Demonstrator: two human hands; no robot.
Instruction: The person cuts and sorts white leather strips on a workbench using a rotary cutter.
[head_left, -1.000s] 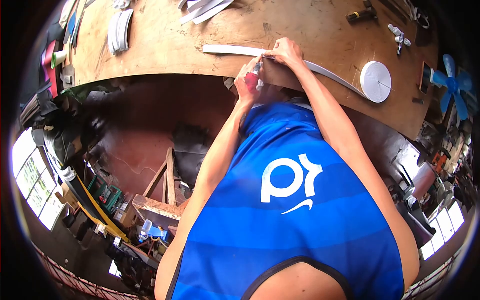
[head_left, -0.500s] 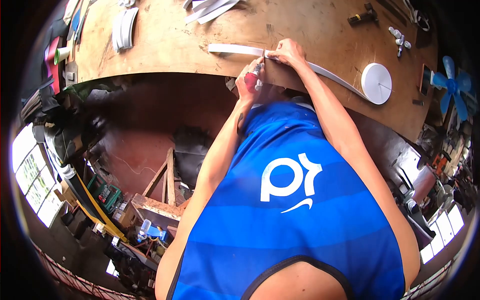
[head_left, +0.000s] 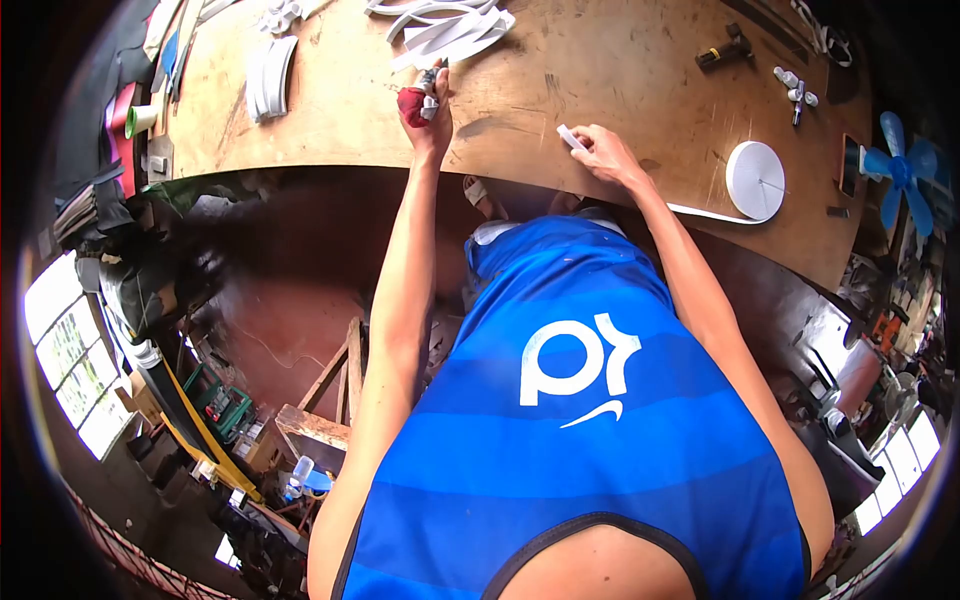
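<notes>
Left hand point(head_left: 428, 105): closed around a red-handled tool point(head_left: 412, 103), reached out just beside the pile of cut white strips point(head_left: 445, 28)
Right hand point(head_left: 600, 152): fingers pinched on the free end of the white strip point(head_left: 570, 137)
Roll of white strip point(head_left: 755, 180): flat on the wooden bench point(head_left: 620, 70), well right of the hand
Curved white pieces point(head_left: 270, 75): stacked at far left

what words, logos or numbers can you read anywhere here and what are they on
"PY" style white letter mark, with a white curved swoosh under it: on the back of the blue shirt.
Small packages on the floor shelf: print too small to read.
Nothing readable on the wooden table or the white tape roll.
</notes>
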